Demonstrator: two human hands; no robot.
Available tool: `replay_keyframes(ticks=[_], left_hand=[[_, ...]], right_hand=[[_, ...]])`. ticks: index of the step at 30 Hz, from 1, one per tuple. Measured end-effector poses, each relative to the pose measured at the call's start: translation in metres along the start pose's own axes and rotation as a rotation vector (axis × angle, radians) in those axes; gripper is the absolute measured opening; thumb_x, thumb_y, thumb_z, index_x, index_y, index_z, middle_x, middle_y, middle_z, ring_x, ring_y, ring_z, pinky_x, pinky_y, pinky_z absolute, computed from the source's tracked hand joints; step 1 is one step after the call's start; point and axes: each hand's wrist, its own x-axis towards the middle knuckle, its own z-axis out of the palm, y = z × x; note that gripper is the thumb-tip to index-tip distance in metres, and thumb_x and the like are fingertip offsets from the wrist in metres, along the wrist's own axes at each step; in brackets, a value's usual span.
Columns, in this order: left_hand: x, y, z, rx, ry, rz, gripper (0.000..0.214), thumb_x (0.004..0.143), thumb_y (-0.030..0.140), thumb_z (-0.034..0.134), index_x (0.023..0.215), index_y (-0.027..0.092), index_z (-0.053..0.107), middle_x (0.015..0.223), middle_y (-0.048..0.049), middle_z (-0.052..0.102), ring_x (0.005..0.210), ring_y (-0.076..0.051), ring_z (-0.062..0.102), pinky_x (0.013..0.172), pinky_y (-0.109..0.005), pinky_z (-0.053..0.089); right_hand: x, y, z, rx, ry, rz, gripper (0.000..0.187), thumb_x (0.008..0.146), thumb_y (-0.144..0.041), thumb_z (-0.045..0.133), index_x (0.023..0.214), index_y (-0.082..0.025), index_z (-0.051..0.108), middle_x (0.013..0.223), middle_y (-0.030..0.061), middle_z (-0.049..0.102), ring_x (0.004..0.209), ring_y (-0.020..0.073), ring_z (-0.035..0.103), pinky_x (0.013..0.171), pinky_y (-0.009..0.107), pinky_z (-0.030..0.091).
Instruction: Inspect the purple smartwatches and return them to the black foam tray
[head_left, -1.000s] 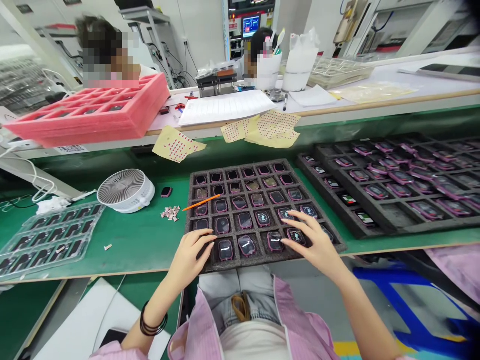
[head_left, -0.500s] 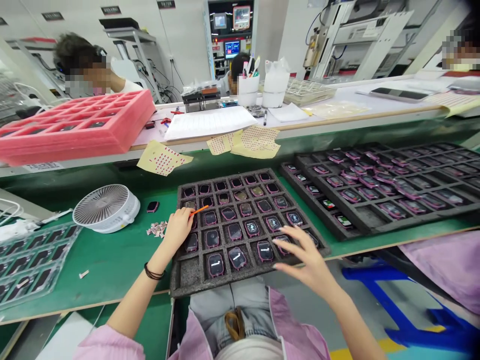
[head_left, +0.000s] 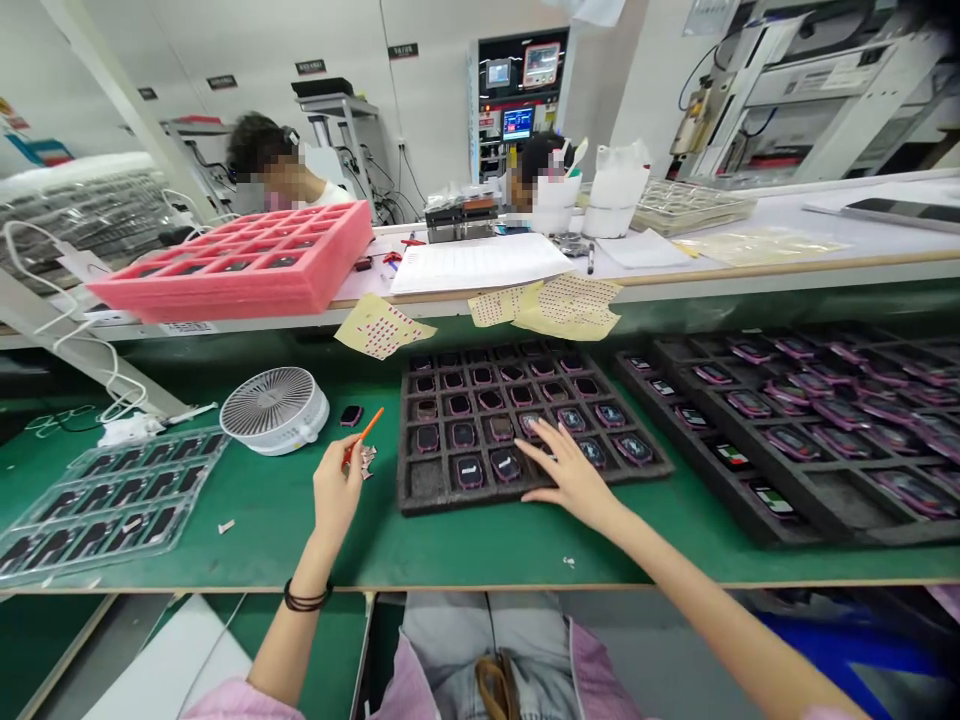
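1. Your left hand pinches an orange stick in a narrow grip, just beside small scraps, left of the tray.
2. Your right hand lies open, fingers spread, on the black foam tray of pink-banded watches, on the green bench.

The right hand has pushed the foam tray forward; the left hand raises an orange stick.

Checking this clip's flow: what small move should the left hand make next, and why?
Probably lower the thin orange stick in the left hand onto the small pile of pale scraps beside it; the right hand rests on pink-framed smartwatches in the black foam tray.
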Motion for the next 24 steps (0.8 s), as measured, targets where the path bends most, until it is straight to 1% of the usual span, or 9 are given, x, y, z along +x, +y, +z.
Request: replay_keyframes(ticks=[4,9,12,15,17,19,20,22,24], left_hand=[[-0.027,-0.017,-0.001,-0.004,0.033,-0.076,0.028,0.092,0.037,0.043,0.098,0.016,0.061,0.094,-0.0099,0.068,0.085,-0.021,0.066,0.077,-0.033,0.052],[-0.038,-0.019,0.001,-0.001,0.001,-0.063,0.024,0.093,0.033,0.042,0.099,0.018,0.060,0.097,-0.0108,0.068,0.089,-0.022,0.066,0.080,-0.034,0.052],[-0.036,-0.018,0.002,0.022,-0.011,-0.027,0.023,0.093,0.031,0.042,0.101,0.018,0.060,0.098,-0.0102,0.068,0.091,-0.022,0.065,0.082,-0.036,0.052],[-0.035,-0.020,0.000,0.102,0.003,-0.032,0.023,0.093,0.029,0.042,0.101,0.018,0.060,0.095,-0.0101,0.067,0.089,-0.022,0.065,0.080,-0.035,0.051],[-0.035,-0.023,-0.004,0.184,0.034,-0.074,0.024,0.092,0.028,0.042,0.101,0.017,0.061,0.095,-0.0102,0.065,0.087,-0.022,0.064,0.075,-0.034,0.051],[-0.036,-0.026,-0.009,0.286,0.068,-0.127,0.024,0.092,0.028,0.042,0.100,0.016,0.062,0.096,-0.0106,0.063,0.084,-0.022,0.063,0.069,-0.032,0.050],[-0.036,-0.028,-0.011,0.347,0.087,-0.153,0.025,0.092,0.028,0.042,0.098,0.015,0.063,0.095,-0.0108,0.062,0.083,-0.022,0.062,0.066,-0.031,0.048],[-0.036,-0.032,-0.014,0.483,0.114,-0.192,0.027,0.092,0.028,0.042,0.094,0.015,0.065,0.093,-0.0117,0.061,0.082,-0.024,0.059,0.060,-0.031,0.045],[-0.036,-0.035,-0.016,0.594,0.117,-0.211,0.028,0.091,0.029,0.042,0.091,0.014,0.066,0.090,-0.0128,0.060,0.080,-0.026,0.057,0.056,-0.031,0.042]], right_hand=[[0.061,0.040,0.022,0.051,0.032,0.094,0.069,0.077,-0.042,0.071,0.138,-0.023,0.044,0.150,0.0137,0.034,0.140,0.0325,0.027,0.116,0.056,0.019],[0.138,0.061,0.045,0.178,0.154,0.254,0.060,0.068,-0.034,0.080,0.122,-0.019,0.057,0.142,0.0137,0.044,0.136,0.0340,0.033,0.116,0.054,0.018],[0.176,0.065,0.055,0.198,0.209,0.323,0.047,0.078,-0.038,0.071,0.117,-0.014,0.059,0.136,0.0154,0.049,0.133,0.0332,0.038,0.113,0.057,0.019],[0.200,0.060,0.062,0.186,0.223,0.361,0.037,0.090,-0.035,0.059,0.120,-0.013,0.057,0.133,0.0131,0.051,0.126,0.0296,0.046,0.107,0.057,0.032],[0.205,0.049,0.065,0.185,0.202,0.353,0.038,0.091,-0.036,0.057,0.120,-0.012,0.056,0.134,0.0141,0.050,0.125,0.0301,0.047,0.105,0.057,0.034],[0.198,0.034,0.062,0.190,0.153,0.309,0.042,0.087,-0.039,0.060,0.118,-0.011,0.058,0.135,0.0184,0.049,0.128,0.0335,0.044,0.108,0.059,0.029],[0.189,0.026,0.059,0.193,0.123,0.279,0.044,0.085,-0.040,0.062,0.117,-0.011,0.059,0.135,0.0193,0.049,0.129,0.0344,0.043,0.109,0.058,0.027],[0.162,0.011,0.046,0.198,0.063,0.223,0.042,0.080,-0.038,0.068,0.115,-0.016,0.061,0.133,0.0164,0.052,0.127,0.0330,0.047,0.109,0.055,0.032],[0.126,0.001,0.022,0.189,0.033,0.179,0.040,0.080,-0.033,0.067,0.119,-0.023,0.060,0.135,0.0115,0.052,0.128,0.0291,0.047,0.112,0.052,0.029]])
